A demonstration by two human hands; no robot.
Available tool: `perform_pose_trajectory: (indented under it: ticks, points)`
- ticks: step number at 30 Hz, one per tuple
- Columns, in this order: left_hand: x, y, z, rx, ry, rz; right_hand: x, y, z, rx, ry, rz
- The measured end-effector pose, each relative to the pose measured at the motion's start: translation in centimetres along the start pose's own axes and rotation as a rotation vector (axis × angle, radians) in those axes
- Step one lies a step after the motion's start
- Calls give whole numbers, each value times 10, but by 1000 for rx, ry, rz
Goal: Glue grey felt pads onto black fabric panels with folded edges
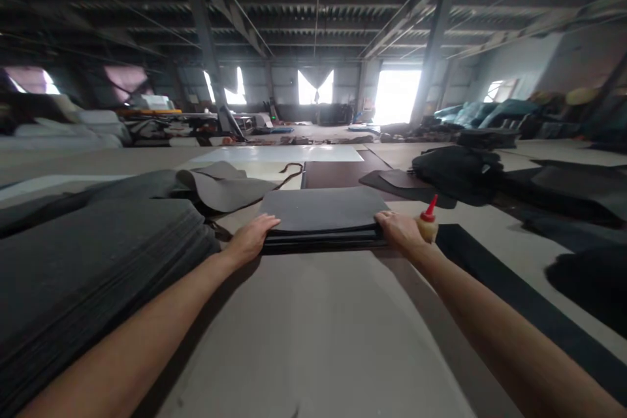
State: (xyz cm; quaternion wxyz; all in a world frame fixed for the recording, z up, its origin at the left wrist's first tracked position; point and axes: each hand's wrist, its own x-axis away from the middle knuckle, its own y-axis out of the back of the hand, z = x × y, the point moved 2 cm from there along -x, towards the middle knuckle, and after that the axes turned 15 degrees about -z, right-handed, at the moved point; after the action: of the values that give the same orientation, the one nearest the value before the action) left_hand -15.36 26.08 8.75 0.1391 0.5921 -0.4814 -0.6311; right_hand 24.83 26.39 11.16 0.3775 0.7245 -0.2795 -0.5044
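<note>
A dark grey sheet [323, 208] lies on top of a low stack of dark layers [321, 241] straight ahead of me. My left hand [253, 235] is closed on the stack's left near corner, fingertips on the upper sheet. At the right near corner, my right hand [400, 230] grips the same stack. Parts of the fingers on both hands are hidden. Just behind the right wrist stands a squeeze bottle [428, 227] with a red pointed nozzle and yellowish contents. Nearest to me is a pale grey flat board [313, 333].
A tall pile of dark grey fabric sheets [98, 255] borders my left arm. Beyond it lies a curled grey piece [230, 186]. Black bundled fabric [455, 173] sits at the right back, and a black strip [519, 294] runs beside my right arm.
</note>
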Motion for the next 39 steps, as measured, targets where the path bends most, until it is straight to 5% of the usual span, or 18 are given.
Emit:
perform_pose_trajectory:
  ticks: [18, 25, 30, 34, 39]
  points:
    - [4, 7, 4, -37, 3, 74, 21, -8, 18, 80, 75, -22]
    - [10, 23, -17, -186, 18, 83, 34, -3, 23, 62, 42, -75]
    - [40, 45, -61, -248, -46, 23, 89, 33, 35, -112, 132, -156]
    - [90, 37, -101, -91, -203, -6, 157, 73, 37, -389, 310, -155]
    - [158, 2, -118, 122, -306, -27, 220, 101, -18, -364, 123, -155]
